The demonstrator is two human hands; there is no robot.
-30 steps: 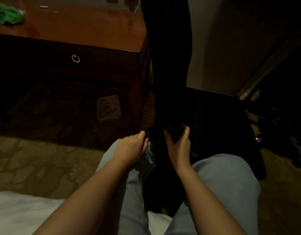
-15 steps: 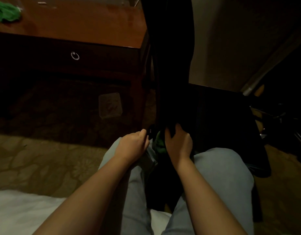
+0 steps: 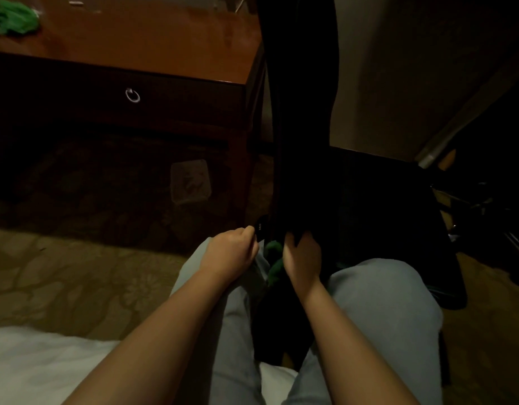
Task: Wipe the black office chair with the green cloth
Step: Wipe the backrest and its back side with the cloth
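**A:** How far along is the wiping?

**B:** Mid-job, I'd judge. At lower centre the right hand curls its fingers over the green cloth, at the foot of the black office chair.

**A:** And the left hand?

**B:** Its fingers are curled beside a small black tab, but I can't tell whether they grip it. The seat is lost in shadow. A green bundle lies on the desk, upper left.
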